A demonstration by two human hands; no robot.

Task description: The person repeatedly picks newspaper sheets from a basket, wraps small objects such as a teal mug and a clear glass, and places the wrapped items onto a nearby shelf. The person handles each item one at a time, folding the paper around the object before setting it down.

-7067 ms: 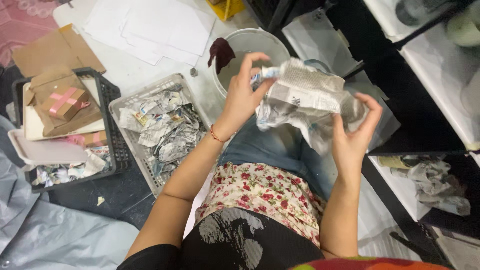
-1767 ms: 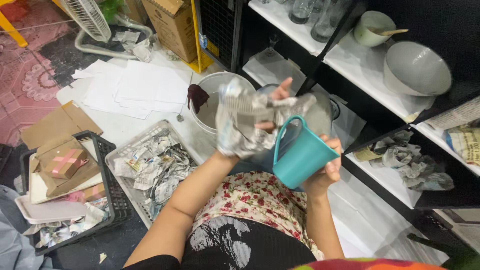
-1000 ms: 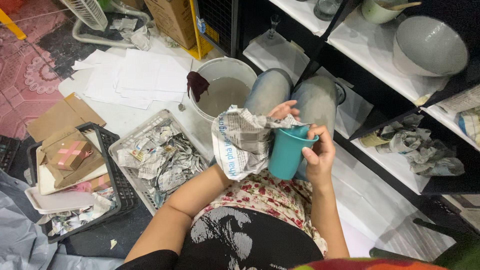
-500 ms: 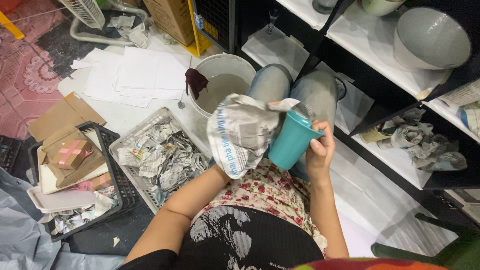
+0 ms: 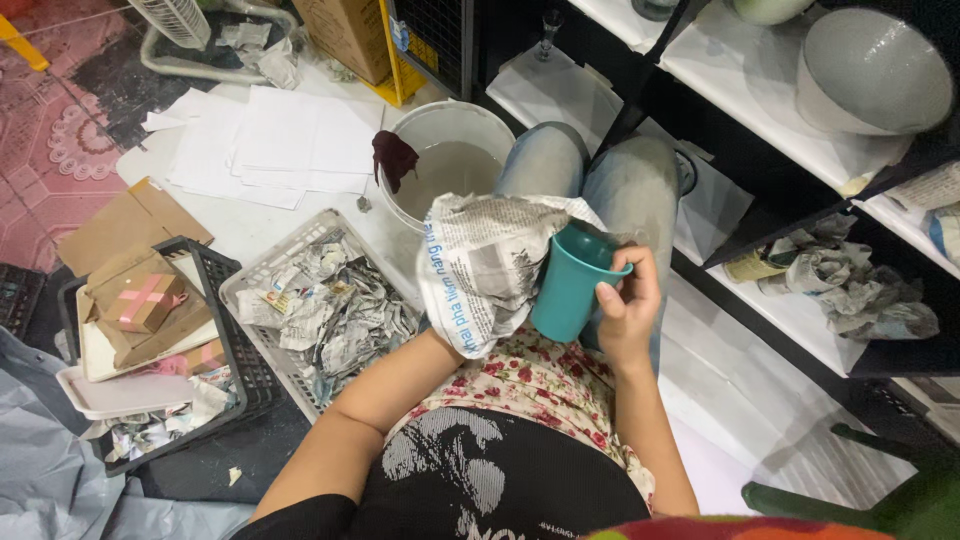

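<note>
— Grip check: right hand [image 5: 625, 310] is closed round the teal plastic cup [image 5: 568, 285], thumb on the near wall, fingers behind, cup tilted with its mouth up and toward the knees. Left hand [image 5: 470, 300] cannot be seen; it is buried under the crumpled newspaper sheet [image 5: 485, 265], so how far it is closed cannot be told, though the sheet clearly hangs from it.

— Where does the cup sit against the paper?

— Touching. Sheet is pressed to the cup's left wall and drapes over part of the rim. Both are held above the lap, just in front of the white bucket [image 5: 450, 165] with a dark rag [image 5: 394, 158] over its edge.

— Advice for doing it well?

— Judgement only: hold the cup steady at the base, work the paper round the wall in full turns, and keep the rim covered, since loose folds would slip.

— Surroundings?

— Grey basket of paper scraps [image 5: 330, 310] at left; grey bowl [image 5: 875, 70] on the shelf at right.
</note>
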